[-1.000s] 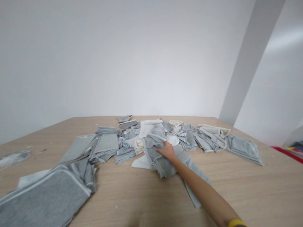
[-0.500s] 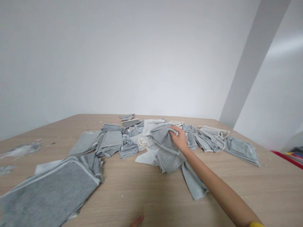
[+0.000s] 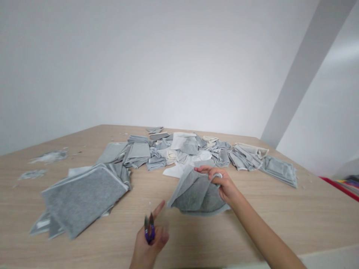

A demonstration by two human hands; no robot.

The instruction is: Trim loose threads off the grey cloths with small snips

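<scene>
A grey fabric piece with a pale edge hangs from my right hand, whose thumb and fingers pinch its upper right part above the table. Lower and to the left is my left hand, partly blurred, its index finger stretched toward the fabric. Small thread snips with purple handles rest in that left hand, dark blades pointing away from me. A narrow gap separates the left fingertip from the cloth. Beside the left hand lies a stack of grey fabric pieces with light edges.
Behind my hands spreads a loose heap of grey and white fabric. Folded stacks flank it, with more grey pieces at right. Thread scraps lie on the wooden table at left. A white wall stands behind.
My right hand has drawn the grey fabric piece out of the heap, toward me. My left hand has risen into view from the bottom edge, with the snips now visible.
</scene>
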